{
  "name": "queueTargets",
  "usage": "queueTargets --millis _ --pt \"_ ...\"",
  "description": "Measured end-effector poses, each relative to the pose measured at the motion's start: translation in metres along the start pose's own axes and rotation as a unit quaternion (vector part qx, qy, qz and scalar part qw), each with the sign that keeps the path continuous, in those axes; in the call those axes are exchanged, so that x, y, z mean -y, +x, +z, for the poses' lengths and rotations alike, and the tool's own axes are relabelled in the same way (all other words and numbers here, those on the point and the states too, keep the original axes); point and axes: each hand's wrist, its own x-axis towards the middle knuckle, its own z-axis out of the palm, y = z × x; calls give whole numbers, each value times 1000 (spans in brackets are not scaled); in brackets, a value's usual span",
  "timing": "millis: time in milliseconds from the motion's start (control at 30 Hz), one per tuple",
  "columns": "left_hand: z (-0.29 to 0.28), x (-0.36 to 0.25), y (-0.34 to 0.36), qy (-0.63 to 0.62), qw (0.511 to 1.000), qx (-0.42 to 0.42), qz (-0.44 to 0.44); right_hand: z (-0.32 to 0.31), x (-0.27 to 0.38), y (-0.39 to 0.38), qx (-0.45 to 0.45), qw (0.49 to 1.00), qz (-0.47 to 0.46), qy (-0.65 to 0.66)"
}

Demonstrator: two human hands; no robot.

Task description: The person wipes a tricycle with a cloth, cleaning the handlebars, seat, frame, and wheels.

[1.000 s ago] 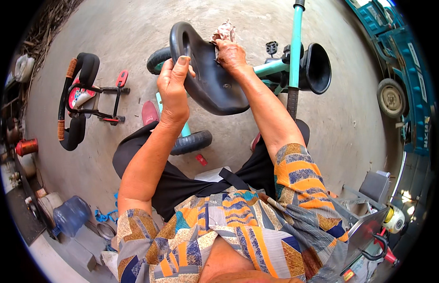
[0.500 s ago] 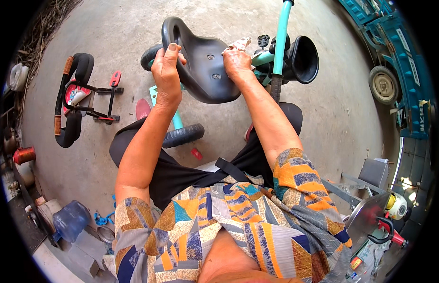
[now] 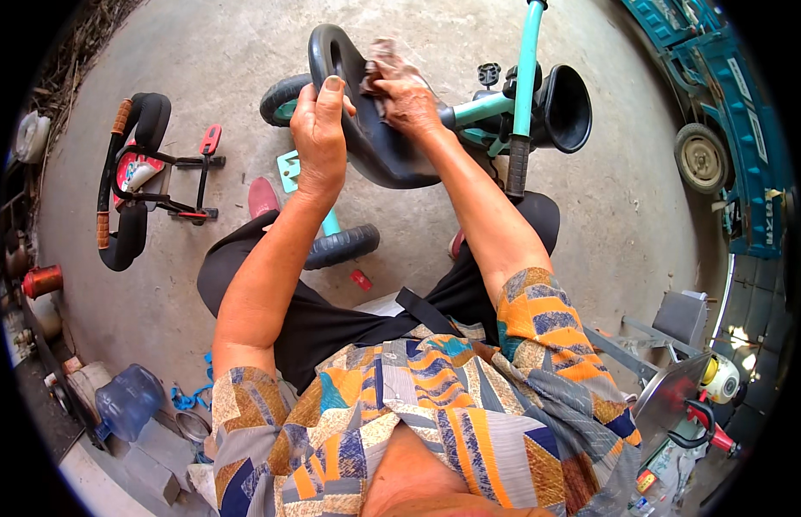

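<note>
A black moulded seat (image 3: 385,164) sits on a turquoise child's tricycle (image 3: 482,109) in front of me. My left hand (image 3: 319,133) grips the seat's left edge, thumb pointing up. My right hand (image 3: 405,103) holds a crumpled, stained cloth (image 3: 383,62) against the seat's upper surface, hiding part of it. The handlebar tube (image 3: 526,65) stands right of my hands, with a black funnel-shaped piece (image 3: 562,108) beside it. A rear wheel (image 3: 342,248) with a black tyre lies below the seat, between my legs.
A black padded child-seat attachment (image 3: 142,181) lies on the concrete floor at left. A blue water jug (image 3: 129,401) and clutter are at lower left. A teal vehicle body (image 3: 745,164) with a wheel (image 3: 702,158) is at right, a metal frame (image 3: 642,362) and tools at lower right.
My right hand has moved up and left across the seat with the cloth since half a second ago. My left hand still grips the edge, shifted slightly right along with the seat.
</note>
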Motion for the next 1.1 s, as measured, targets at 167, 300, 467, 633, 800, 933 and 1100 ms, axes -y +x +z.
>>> queueTargets --millis 167,300,467,633,800,933,1100 --pt "-5 -2 -1 -11 1000 -3 -10 -4 24 6 25 997 6 72" --pt "-3 -3 0 -22 1000 -1 -2 0 -5 -6 -67 997 -36 -32" --pt "-1 4 2 -28 1000 -5 2 1 4 -18 -54 997 -24 54" --pt "-6 7 5 -38 999 -6 -12 -24 33 -39 79 966 54 239" --pt "-10 3 6 -29 999 15 -33 -63 45 -59 254 912 186 262" --pt "-16 3 8 -3 999 40 -28 -83 44 -76 232 944 203 119" --pt "-17 4 7 -23 997 64 -34 -51 -6 -61 25 966 255 -43"
